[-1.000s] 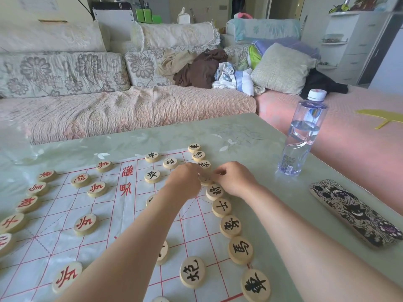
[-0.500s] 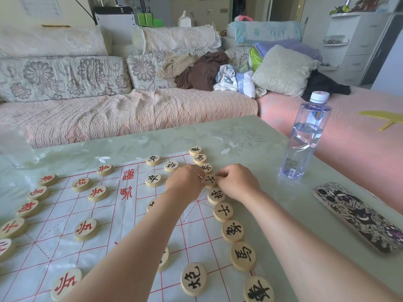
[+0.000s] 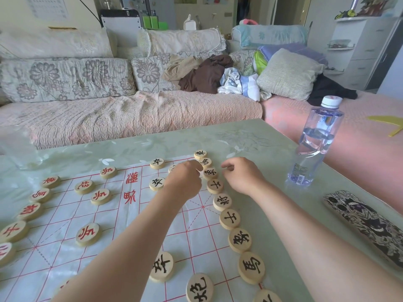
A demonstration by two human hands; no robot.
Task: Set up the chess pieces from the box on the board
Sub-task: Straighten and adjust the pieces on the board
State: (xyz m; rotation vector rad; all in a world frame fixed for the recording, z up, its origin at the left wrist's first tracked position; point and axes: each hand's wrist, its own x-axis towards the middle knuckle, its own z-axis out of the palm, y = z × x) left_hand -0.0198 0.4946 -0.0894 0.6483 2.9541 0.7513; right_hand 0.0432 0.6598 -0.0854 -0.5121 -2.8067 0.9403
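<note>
The black back row (image 3: 222, 202) runs in a line away from the person along the board's (image 3: 54, 256) right edge, and its far pieces lie between the two hands, the left hand (image 3: 185, 182) fingertips curled nearest them with nothing visibly held, the right hand (image 3: 242, 177) loosely curled just beside, seemingly empty.

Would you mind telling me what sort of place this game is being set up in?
Most likely a home living room: a long sofa with a pink quilted cover and floral cushions, loose clothes heaped on it, and a white chest of drawers behind the pale green glass-topped table.
</note>
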